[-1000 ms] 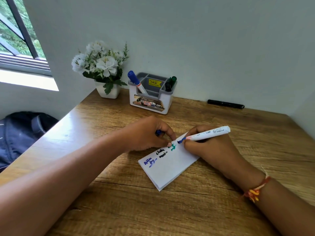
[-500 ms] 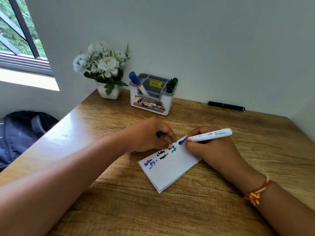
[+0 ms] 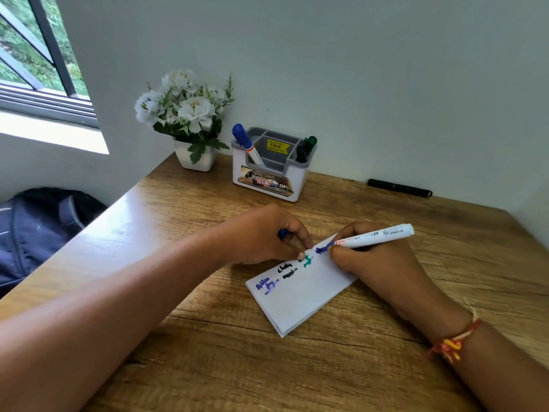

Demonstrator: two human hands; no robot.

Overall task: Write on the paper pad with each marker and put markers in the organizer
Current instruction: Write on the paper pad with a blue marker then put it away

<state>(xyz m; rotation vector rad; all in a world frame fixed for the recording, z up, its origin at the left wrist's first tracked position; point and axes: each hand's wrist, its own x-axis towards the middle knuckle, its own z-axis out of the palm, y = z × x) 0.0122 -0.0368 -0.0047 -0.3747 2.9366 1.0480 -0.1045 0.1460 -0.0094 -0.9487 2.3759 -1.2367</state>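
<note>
1. As the head view shows it, our right hand (image 3: 383, 263) pinches a white marker (image 3: 371, 237) low by its tip on the paper pad (image 3: 300, 295); light, stiff, slick.
2. Our left hand (image 3: 261, 236), curled around a blue cap (image 3: 283, 233), pins the pad; the organizer (image 3: 271, 165) stands at the wall.

In the right grip (image 3: 377, 263) lies a white marker (image 3: 374, 237) with a blue tip and a red band. Under that tip, the white paper pad (image 3: 300, 292) bears blue, black and green script. The left grip (image 3: 267, 236) closes on a blue cap (image 3: 283, 233). Beyond both, a white-and-grey organizer (image 3: 271, 171) carries a yellow sticker. The surface (image 3: 267, 367) shows brown wood grain.
</note>
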